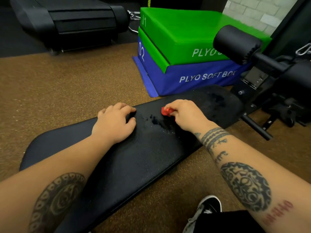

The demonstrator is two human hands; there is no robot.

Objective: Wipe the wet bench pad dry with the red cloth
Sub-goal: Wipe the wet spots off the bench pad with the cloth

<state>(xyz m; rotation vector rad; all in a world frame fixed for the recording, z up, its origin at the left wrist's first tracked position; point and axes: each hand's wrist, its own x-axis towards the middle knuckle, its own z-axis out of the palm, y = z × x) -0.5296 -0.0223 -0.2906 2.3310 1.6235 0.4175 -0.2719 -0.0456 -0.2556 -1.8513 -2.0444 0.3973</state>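
Running from the near left up to the far right, the long black bench pad (127, 158) lies slanted across the brown speckled floor (67, 81), its far end pointing at the black machine frame (277, 91). A patch of water drops (159, 121) shines near the middle of the pad. The right hand (186, 115) is closed around the red cloth (165, 111), which is bunched up small and pokes out past the fingers, touching the pad just beside the wet patch. The left hand (114, 123) lies on the pad's far edge, holding nothing, fingers curled over the side. Behind the pad sits a green soft box (181, 34) stacked on a blue one (193, 78). A black round roller pad (235, 44) sticks out on the right. A black treadmill (67, 22) stands far back on the left. A black and white shoe (207, 211) rests on the floor near the bottom
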